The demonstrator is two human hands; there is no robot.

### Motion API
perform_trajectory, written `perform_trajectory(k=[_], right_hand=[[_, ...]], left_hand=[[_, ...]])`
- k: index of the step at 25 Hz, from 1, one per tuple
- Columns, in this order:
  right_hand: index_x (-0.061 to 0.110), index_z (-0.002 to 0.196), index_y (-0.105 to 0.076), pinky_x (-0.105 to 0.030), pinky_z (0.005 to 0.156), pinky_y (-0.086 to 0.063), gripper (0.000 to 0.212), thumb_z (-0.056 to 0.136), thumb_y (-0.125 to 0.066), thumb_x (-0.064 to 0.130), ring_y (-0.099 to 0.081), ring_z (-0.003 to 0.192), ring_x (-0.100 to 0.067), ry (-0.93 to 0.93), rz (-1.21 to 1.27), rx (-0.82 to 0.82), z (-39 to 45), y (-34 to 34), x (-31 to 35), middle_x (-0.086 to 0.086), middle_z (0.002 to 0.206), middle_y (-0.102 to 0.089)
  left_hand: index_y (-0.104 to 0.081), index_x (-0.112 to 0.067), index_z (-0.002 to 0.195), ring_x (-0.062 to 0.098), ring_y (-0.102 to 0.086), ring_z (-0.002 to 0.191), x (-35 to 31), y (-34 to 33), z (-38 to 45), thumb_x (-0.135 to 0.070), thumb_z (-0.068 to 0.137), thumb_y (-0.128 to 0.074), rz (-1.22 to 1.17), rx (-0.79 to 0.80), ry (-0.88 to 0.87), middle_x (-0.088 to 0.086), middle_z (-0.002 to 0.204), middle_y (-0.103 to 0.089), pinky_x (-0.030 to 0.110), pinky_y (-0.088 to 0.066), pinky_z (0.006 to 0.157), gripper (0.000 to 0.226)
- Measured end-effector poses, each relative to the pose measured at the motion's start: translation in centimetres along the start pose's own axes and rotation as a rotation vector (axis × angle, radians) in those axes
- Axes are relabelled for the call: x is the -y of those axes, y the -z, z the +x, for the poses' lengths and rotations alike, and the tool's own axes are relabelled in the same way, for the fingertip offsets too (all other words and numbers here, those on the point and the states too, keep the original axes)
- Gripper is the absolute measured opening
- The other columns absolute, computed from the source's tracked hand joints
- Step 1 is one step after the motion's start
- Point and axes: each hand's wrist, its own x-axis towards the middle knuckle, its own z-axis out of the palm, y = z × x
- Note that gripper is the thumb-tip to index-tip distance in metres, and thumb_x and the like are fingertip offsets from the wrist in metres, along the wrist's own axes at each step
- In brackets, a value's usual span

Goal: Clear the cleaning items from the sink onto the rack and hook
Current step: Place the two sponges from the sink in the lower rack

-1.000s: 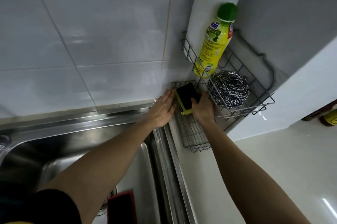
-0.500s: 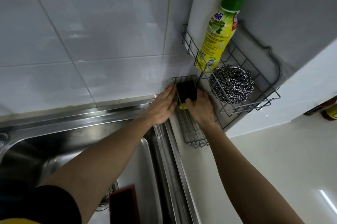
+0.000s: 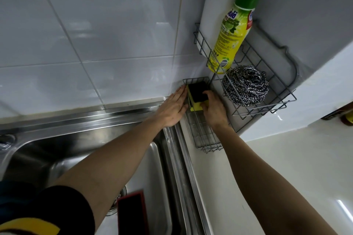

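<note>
Yellow foam sponge with black scouring face (image 3: pixel 197 94) gripped by right hand (image 3: pixel 214 109), set at back end of low grey wire rack (image 3: pixel 205 135) on glossy white desk (image 3: pixel 286 167). Left hand (image 3: pixel 172 109) laid flat, fingers together, against rack's left edge. Knotted steel scourer (image 3: pixel 246 85) held in upper basket.

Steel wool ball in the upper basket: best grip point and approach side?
Take the steel wool ball across its rounded upper half, coming from above and the front. The wire basket walls its lower part on all sides, and the yellow bottle stands close behind-left, so top-front looks like the only open side. Its springy coils should give, so a wide pinch probably suits.
</note>
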Motion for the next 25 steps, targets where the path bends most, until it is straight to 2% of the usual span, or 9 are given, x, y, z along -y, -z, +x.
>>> perform_trajectory(k=[4, 8, 11, 13, 15, 17, 18, 21, 25], right_hand=[[0.021, 0.139, -0.042, -0.039, 0.093, -0.045, 0.042, 0.099, -0.044, 0.014, -0.054, 0.12, -0.032, -0.026, -0.141, -0.002, 0.1, -0.2, 0.0, -0.009, 0.142, -0.049], [0.029, 0.148, -0.033, -0.045, 0.096, -0.047, 0.052, 0.1, -0.04, 0.013, -0.049, 0.13, -0.033, -0.128, -0.346, 0.014, -0.3, -0.3, 0.3, -0.003, 0.155, -0.033], [0.024, 0.151, -0.026, -0.048, 0.108, -0.039, 0.056, 0.098, -0.04, 0.018, -0.039, 0.138, -0.035, -0.125, -0.323, -0.026, -0.5, -0.1, -0.1, -0.006, 0.157, -0.027], [0.025, 0.15, -0.028, -0.048, 0.103, -0.041, 0.055, 0.097, -0.042, 0.019, -0.043, 0.134, -0.036, -0.144, -0.298, -0.03, -1.4, 0.6, 0.1, -0.006, 0.155, -0.031], [0.025, 0.142, -0.039, -0.048, 0.089, -0.049, 0.049, 0.094, -0.046, 0.018, -0.057, 0.118, -0.038, -0.063, -0.353, -0.114, -3.1, 1.3, 1.0, -0.007, 0.146, -0.044], [0.021, 0.13, -0.052, -0.046, 0.081, -0.053, 0.039, 0.091, -0.051, 0.02, -0.062, 0.106, -0.037, 0.145, -0.325, -0.254, -5.6, 1.3, 2.6, -0.007, 0.134, -0.052], [0.019, 0.124, -0.057, -0.043, 0.079, -0.053, 0.034, 0.09, -0.053, 0.021, -0.061, 0.105, -0.034, 0.239, -0.266, -0.275, -6.8, 0.8, 3.4, -0.006, 0.129, -0.055], [0.016, 0.112, -0.063, -0.037, 0.077, -0.053, 0.025, 0.088, -0.058, 0.022, -0.061, 0.102, -0.027, 0.413, -0.112, -0.186, -10.4, -3.0, 5.2, -0.005, 0.115, -0.062], [0.018, 0.105, -0.066, -0.033, 0.079, -0.053, 0.022, 0.084, -0.063, 0.023, -0.062, 0.094, -0.021, 0.445, -0.015, 0.06, -15.3, -11.1, 8.0, 0.0, 0.103, -0.066]], left_hand=[[0.005, -0.013, 0.152, 0.014, 0.01, 0.148, 0.1, 0.1, 0.1, -0.034, 0.102, -0.027, 0.02, 0.02, -0.001, 0.004, 0.161, 0.012, 0.033, -0.001, 0.122, 0.063], [0.004, -0.014, 0.152, 0.015, 0.009, 0.148, 0.2, 0.6, 0.2, -0.036, 0.102, -0.026, 0.058, 0.045, 0.002, 0.004, 0.162, 0.01, 0.034, -0.001, 0.122, 0.063], [0.004, -0.014, 0.152, 0.015, 0.009, 0.148, -0.1, 1.4, -0.8, -0.037, 0.102, -0.024, 0.05, 0.033, 0.005, 0.003, 0.162, 0.009, 0.033, 0.0, 0.122, 0.062], [0.003, -0.015, 0.152, 0.014, 0.008, 0.148, -0.2, 1.9, -2.2, -0.038, 0.102, -0.023, 0.028, 0.006, 0.015, 0.002, 0.162, 0.007, 0.031, 0.001, 0.121, 0.061], [-0.002, -0.015, 0.153, 0.014, 0.004, 0.149, 0.2, 2.5, -4.9, -0.038, 0.102, -0.025, -0.01, -0.039, 0.029, 0.003, 0.162, 0.001, 0.032, -0.001, 0.122, 0.06], [-0.013, -0.012, 0.152, 0.017, -0.006, 0.149, 1.2, 2.7, -9.1, -0.034, 0.102, -0.032, -0.047, -0.132, 0.055, 0.005, 0.162, -0.011, 0.038, -0.01, 0.122, 0.058], [-0.02, -0.011, 0.151, 0.02, -0.012, 0.148, 1.9, 2.7, -11.6, -0.032, 0.101, -0.035, -0.046, -0.185, 0.076, 0.007, 0.16, -0.018, 0.04, -0.014, 0.121, 0.057], [-0.026, -0.011, 0.15, 0.021, -0.019, 0.147, 5.0, 2.5, -19.8, -0.037, 0.1, -0.034, 0.003, -0.223, 0.204, 0.007, 0.158, -0.025, 0.04, -0.018, 0.12, 0.057], [-0.031, -0.007, 0.148, 0.026, -0.022, 0.145, 10.2, 2.5, -31.7, -0.046, 0.094, -0.022, 0.152, -0.251, 0.388, 0.013, 0.154, -0.031, 0.041, -0.016, 0.12, 0.067]])
